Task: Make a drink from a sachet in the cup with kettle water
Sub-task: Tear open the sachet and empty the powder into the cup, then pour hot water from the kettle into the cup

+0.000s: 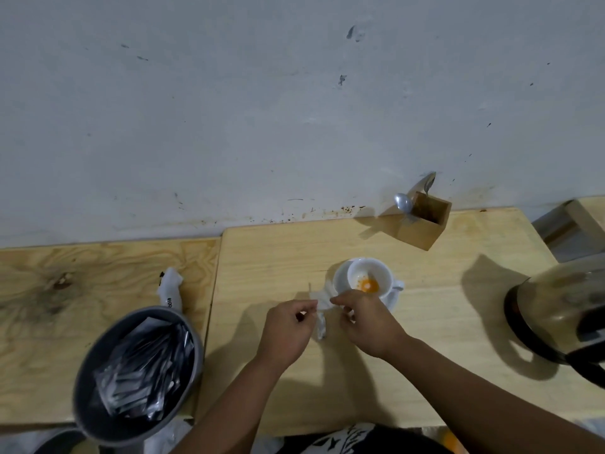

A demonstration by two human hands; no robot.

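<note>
A small white sachet (322, 309) is pinched at its top by the left hand (288, 326) and the right hand (366, 319), each with finger and thumb pressed together on the paper, so both hands are closed on it. It is held up off the table (442, 322), just beside the cup (369, 278), most likely so it can be torn and tipped in without a spill. Some orange powder (369, 285) is already seen at the bottom of the cup, which is set on a saucer (391, 301) to catch any mess. The kettle (556, 309) is kept well apart on the right, ready for water. More sachets are stored in a grey bowl (137, 371) on the left. Spoons are stood in a wooden box (424, 224) by the wall, ready for stirring
</note>
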